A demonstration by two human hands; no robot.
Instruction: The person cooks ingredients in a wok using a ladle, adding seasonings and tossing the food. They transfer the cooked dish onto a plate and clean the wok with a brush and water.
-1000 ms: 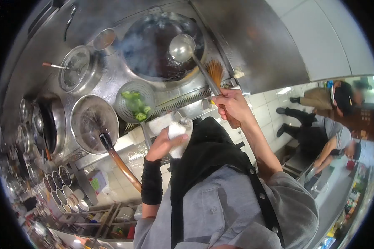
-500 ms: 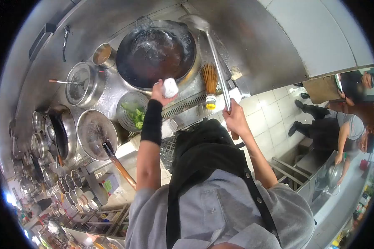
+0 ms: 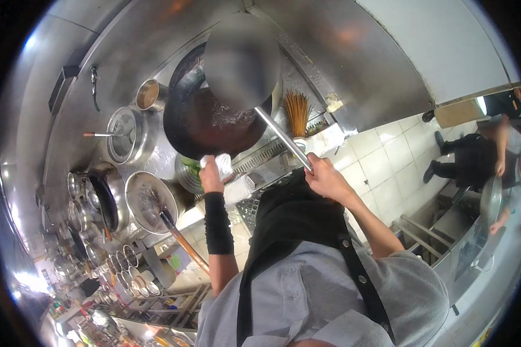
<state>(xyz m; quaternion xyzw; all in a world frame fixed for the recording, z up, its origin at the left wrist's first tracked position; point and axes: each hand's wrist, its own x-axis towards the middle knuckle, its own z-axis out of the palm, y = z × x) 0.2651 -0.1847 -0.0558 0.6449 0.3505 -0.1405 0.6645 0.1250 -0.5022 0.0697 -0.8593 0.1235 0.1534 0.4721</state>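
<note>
My right hand (image 3: 328, 180) is closed around the long metal handle of a ladle (image 3: 282, 136). The handle slants up toward the wok; a blurred round grey patch covers its far end, so the ladle's head cannot be made out. Dark inside, the large wok (image 3: 185, 118) contains bubbling liquid. Just in front of its near rim, my left hand (image 3: 211, 175) is closed on a folded white cloth (image 3: 222, 166). Partly behind that hand sits a perforated colander (image 3: 186, 178) with green vegetables (image 3: 191, 165) in it.
A bamboo brush (image 3: 297, 113) stands right of the wok. To the left are a metal cup (image 3: 149, 94), a round pot (image 3: 124, 134) with a utensil across it, and a wooden-handled strainer (image 3: 147, 199). A co-worker (image 3: 474, 156) works at the far right.
The ladle has swung left from beside the wok to over it. My left hand with the cloth has drawn back from the wok rim toward the colander.
</note>
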